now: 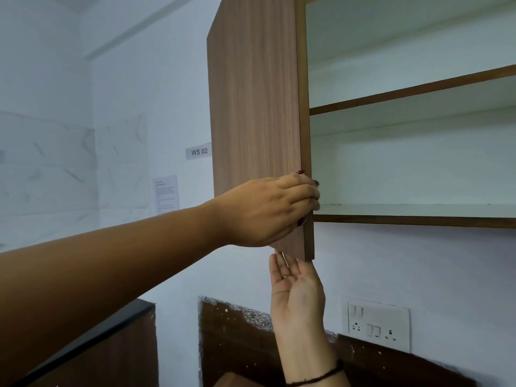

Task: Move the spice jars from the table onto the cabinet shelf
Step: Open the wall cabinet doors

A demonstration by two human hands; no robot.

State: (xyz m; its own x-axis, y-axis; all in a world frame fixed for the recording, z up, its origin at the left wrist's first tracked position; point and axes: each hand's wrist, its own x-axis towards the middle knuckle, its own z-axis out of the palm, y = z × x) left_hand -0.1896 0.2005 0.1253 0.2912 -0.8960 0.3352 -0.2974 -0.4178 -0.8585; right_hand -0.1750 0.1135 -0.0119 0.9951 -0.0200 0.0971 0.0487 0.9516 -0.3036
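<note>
Up at the wall cabinet point(418, 220), the door point(254, 107) stands swung open with its wood-grain face toward the camera. The left hand point(268, 208) reaches in from the left on a bare arm and grips the door's edge next to the opening; its fingers point(304, 191) are curled round that edge, dark-painted nails showing on the far side, and the thumb lies lower on the same edge. The right hand point(296, 291) rises from below with the palm turned toward the camera; its fingers are straight and released and hold nothing; the fingertips point(277, 261) meet the door's bottom edge near its lower corner; a ring sits on one finger and a dark thread circles the wrist.

Inside the cabinet the pale interior is split by a brown-edged cabinet shelf point(405, 93); the bottom board point(405, 209) lies level with the left hand's fingers. Where the spice jars are cannot be told from this view.

On the pale wall, a label point(199, 152) reading "WS 02" sits just left of the door; a printed notice point(165, 195) hangs below it; a white socket plate point(378, 322) is fixed under the cabinet, to the right of the right hand; a dark countertop point(111, 325) edge shows at lower left.
</note>
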